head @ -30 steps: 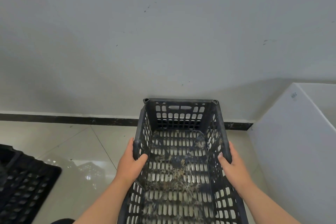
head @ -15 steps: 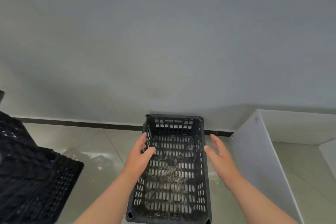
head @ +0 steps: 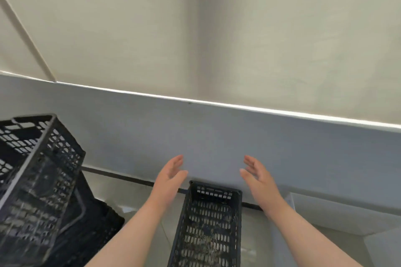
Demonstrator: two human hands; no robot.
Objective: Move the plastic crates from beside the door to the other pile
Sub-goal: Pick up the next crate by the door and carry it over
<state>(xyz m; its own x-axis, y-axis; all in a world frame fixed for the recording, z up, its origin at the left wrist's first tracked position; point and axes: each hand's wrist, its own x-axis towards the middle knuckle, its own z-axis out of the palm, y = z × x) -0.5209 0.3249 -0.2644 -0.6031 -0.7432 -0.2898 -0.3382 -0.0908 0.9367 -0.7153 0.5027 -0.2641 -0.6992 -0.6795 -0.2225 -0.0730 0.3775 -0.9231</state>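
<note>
A dark perforated plastic crate (head: 208, 225) stands on the tiled floor against the grey wall, with dusty debris on its bottom. My left hand (head: 170, 172) hovers above and left of its far rim, fingers apart, holding nothing. My right hand (head: 256, 172) hovers above and right of the rim, also empty with fingers spread. Neither hand touches the crate. At the left a pile of black crates (head: 36, 191) rises, its top crate tilted.
The grey wall (head: 217, 136) runs behind the crate, with a dark skirting strip (head: 121, 176) at the floor. A white panel or box (head: 338, 212) stands at the lower right, close to the crate.
Both hands let go of the crate and rose above it with fingers apart. The view tilted up, and the crate pile at the left came further into view.
</note>
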